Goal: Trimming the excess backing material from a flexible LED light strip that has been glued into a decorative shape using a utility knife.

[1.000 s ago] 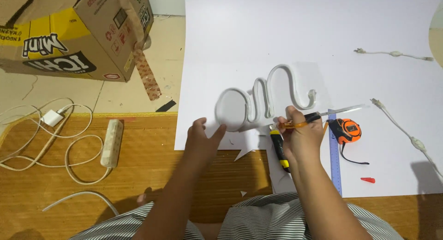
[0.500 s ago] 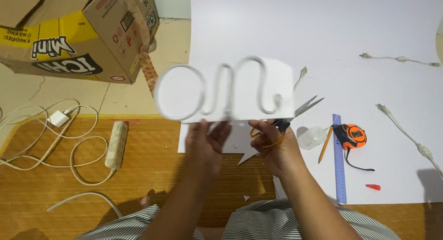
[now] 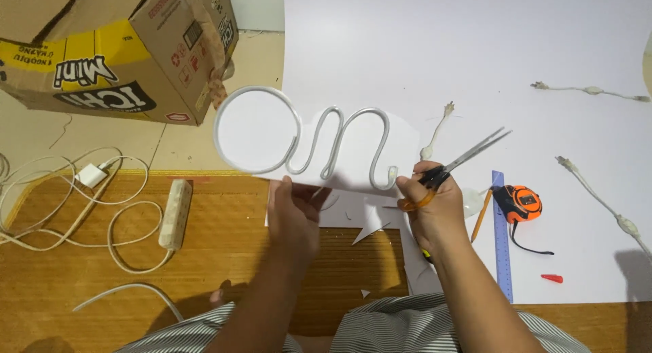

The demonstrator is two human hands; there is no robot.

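Holding the white backing piece (image 3: 353,159) up off the floor, my left hand (image 3: 295,217) pinches its lower edge near the middle, fingers closed on the sheet. A bent grey tube (image 3: 299,139) is fixed to its face: a large loop at the left end, then two humps running rightward to a short hooked end. The long axis of the piece lies left to right across my view, roughly parallel to the near edge of the large white sheet (image 3: 475,54) spread on the floor behind it.

My right hand (image 3: 435,210) sits at the lower right corner of the piece, just beside the hooked end of the tube. It is closed through the handles of the scissors (image 3: 462,163). The blades stand slightly parted and point up and to the right, away from the piece rather than into it. The right hand is therefore the nearer one to the tube's hooked end; the left is nearer the middle humps.

Beyond the right hand, on the white sheet, lie a pencil (image 3: 481,216), a blue ruler (image 3: 501,237) running away from me, and an orange tape measure (image 3: 521,202). A power strip (image 3: 176,214) lies on the wooden floor (image 3: 102,299) well left of the left hand.
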